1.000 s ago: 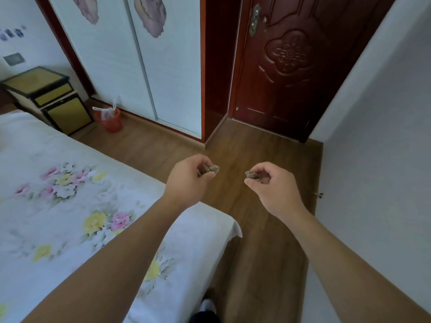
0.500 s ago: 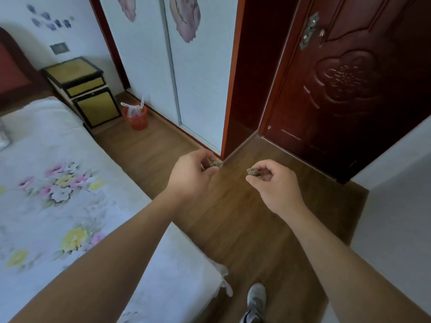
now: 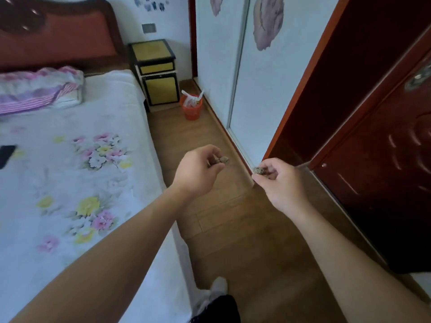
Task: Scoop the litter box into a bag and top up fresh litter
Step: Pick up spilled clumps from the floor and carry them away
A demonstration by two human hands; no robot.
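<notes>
Clumps of soiled litter are what I am carrying, one in each hand. The left clump sits pinched between thumb and fingertips of my left hand, and the right clump is pinched the same way in my right hand. Each grip is narrow and closed on its clump, with most of the lump sticking out past the fingertips. Both hang in the air above the wooden floor, in the strip between the side edge of the bed and the wardrobe door.

No litter box and no fresh litter show from here. The nearest lined container is the small orange bin with a white bag in it, standing on the floor at the far end of that strip, just beside the nightstand and close to the wardrobe's base.

I judge the step in hand to be the carry to that bag. To do it well I would keep the pinch firm but not crushing, since clumps like these probably crumble and shed grit onto the floor or the bedspread. I would hold both hands low and level, away from the bed edge, walk straight down the strip, and let go only once each hand is right over the bag's mouth, one after the other.
</notes>
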